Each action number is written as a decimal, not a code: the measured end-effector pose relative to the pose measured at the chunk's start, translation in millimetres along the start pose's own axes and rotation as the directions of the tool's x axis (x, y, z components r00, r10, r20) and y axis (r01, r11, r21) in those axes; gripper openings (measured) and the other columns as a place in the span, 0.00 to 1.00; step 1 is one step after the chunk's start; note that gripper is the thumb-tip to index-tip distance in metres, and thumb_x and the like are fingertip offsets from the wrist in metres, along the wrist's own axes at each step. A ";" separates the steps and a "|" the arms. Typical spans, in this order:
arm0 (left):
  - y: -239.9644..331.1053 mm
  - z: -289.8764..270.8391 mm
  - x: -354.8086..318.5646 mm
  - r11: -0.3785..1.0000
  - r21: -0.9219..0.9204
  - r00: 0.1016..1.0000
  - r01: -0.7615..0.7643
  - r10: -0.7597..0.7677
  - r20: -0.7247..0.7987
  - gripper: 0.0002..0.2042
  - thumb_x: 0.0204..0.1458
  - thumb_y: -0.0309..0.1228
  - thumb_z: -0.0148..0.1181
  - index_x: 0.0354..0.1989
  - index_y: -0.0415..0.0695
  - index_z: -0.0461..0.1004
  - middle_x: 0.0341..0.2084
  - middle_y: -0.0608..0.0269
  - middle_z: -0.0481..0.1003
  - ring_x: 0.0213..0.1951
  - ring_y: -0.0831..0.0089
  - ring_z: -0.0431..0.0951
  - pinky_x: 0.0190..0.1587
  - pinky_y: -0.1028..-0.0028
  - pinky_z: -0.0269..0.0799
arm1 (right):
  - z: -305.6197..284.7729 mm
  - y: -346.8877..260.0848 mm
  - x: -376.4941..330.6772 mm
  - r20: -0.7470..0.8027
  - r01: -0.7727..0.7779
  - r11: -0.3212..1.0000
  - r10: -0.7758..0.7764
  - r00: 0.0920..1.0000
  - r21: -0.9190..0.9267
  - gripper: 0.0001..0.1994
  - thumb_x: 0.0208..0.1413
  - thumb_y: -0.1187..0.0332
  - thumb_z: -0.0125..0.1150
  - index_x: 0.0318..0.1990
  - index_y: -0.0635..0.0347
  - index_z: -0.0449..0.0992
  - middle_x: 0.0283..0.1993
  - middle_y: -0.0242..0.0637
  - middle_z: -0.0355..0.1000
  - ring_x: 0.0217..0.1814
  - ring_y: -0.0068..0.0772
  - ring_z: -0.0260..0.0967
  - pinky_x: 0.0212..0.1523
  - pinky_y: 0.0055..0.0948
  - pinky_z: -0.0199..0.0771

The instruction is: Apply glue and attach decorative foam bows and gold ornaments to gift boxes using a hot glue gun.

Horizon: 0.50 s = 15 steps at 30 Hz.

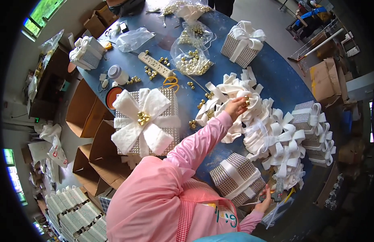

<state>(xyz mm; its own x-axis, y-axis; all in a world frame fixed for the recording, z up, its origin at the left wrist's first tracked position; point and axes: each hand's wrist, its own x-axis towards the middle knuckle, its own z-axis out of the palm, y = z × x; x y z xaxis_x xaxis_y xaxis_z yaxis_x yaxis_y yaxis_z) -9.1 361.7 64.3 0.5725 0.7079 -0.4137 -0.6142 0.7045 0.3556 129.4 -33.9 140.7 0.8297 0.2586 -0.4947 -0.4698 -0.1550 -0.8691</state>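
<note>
The left arm, in a pink sleeve, stretches forward, and the left hand (236,108) is curled with its fingertips pinched together. The right arm is bent close to the body, and the right hand (265,200) is closed in a grip, low at the side.

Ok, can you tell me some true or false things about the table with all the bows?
1. The table is blue. True.
2. The left hand holds a gold bell over the pile of white bows. True.
3. The big box has red bells on its bow. False: they are gold.
4. The scissors have green handles. False: yellow.
5. The right hand grips a tool beside a silver box. True.
</note>
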 end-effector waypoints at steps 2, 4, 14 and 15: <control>7.5 -1.4 11.4 1.000 -0.003 1.000 -0.008 0.008 0.029 0.13 0.51 0.29 0.56 0.45 0.44 0.68 0.35 0.64 0.74 0.37 0.74 0.75 0.39 0.75 0.73 | -18.8 9.1 4.9 -0.072 0.024 0.998 -0.028 0.997 -0.059 0.08 0.51 0.67 0.57 0.39 0.52 0.67 0.40 0.33 0.74 0.26 0.13 0.61 0.23 0.15 0.58; 10.5 -9.8 25.2 0.999 -0.029 1.000 0.018 -0.018 0.014 0.14 0.52 0.29 0.54 0.48 0.44 0.66 0.36 0.63 0.74 0.39 0.71 0.76 0.38 0.75 0.73 | -37.4 24.7 12.7 -0.096 0.036 0.991 -0.048 0.994 -0.126 0.08 0.51 0.66 0.58 0.38 0.52 0.68 0.39 0.32 0.74 0.25 0.13 0.61 0.22 0.15 0.58; 2.9 -27.2 30.1 0.998 -0.058 0.999 0.034 -0.034 0.002 0.14 0.51 0.29 0.55 0.47 0.49 0.66 0.38 0.64 0.74 0.40 0.71 0.76 0.39 0.73 0.74 | -59.8 100.5 31.4 0.084 0.311 0.293 -0.592 0.802 -0.904 0.16 0.54 0.60 0.54 0.38 0.67 0.72 0.35 0.45 0.71 0.35 0.40 0.67 0.39 0.34 0.65; 5.0 -32.2 29.8 1.000 -0.025 1.000 0.018 -0.019 -0.025 0.15 0.51 0.29 0.56 0.48 0.49 0.67 0.37 0.65 0.74 0.39 0.72 0.76 0.39 0.73 0.74 | -58.9 104.0 28.4 0.086 0.312 0.294 -0.589 0.804 -0.903 0.16 0.54 0.60 0.54 0.38 0.67 0.72 0.35 0.45 0.71 0.36 0.41 0.67 0.39 0.34 0.65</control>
<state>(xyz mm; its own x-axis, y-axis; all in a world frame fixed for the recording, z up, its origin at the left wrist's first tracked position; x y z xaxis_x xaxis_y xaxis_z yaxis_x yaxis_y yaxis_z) -12.7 384.7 26.7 0.5703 0.6931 -0.4409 -0.6172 0.7157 0.3269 121.9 -98.9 36.7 0.9177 0.3807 0.1136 0.3928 -0.8263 -0.4037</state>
